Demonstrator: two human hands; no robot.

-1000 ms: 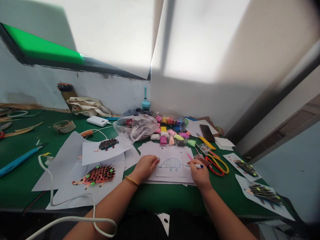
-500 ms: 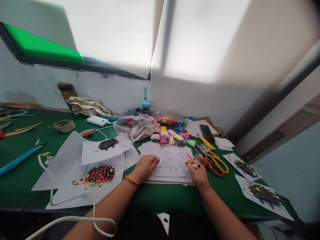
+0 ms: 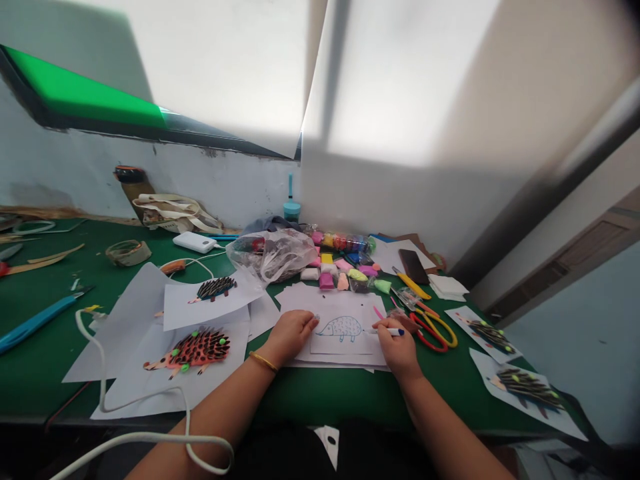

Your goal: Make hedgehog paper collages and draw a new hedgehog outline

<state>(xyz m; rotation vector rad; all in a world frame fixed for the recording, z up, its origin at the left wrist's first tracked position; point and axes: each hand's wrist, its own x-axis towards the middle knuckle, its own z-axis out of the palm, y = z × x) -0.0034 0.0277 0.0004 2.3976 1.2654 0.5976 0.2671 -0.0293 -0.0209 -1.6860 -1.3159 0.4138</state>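
1. While one marker [image 3: 393, 331] sits clamped in the fingers of the right hand [image 3: 400, 350], its tip points left, close to the tail end of one blue hedgehog drawing [image 3: 341, 327].
2. That drawing lies between the two hands, on one small white sheet [image 3: 325, 345] atop larger papers [image 3: 300, 300].
3. One left hand [image 3: 290, 337], fingers drawn together, rests at the sheet's left side; whether it pinches anything, I cannot tell. One bracelet [image 3: 264, 361] circles its wrist.
4. Two spiny hedgehog pictures [image 3: 200, 348] lie on the left of the green surface [image 3: 300, 393], and two more [image 3: 530, 387] on the right.
5. Beyond the papers are one plastic bag [image 3: 280, 257], several colored packets [image 3: 326, 280], one phone [image 3: 414, 267] and one yellow cutter [image 3: 414, 285].
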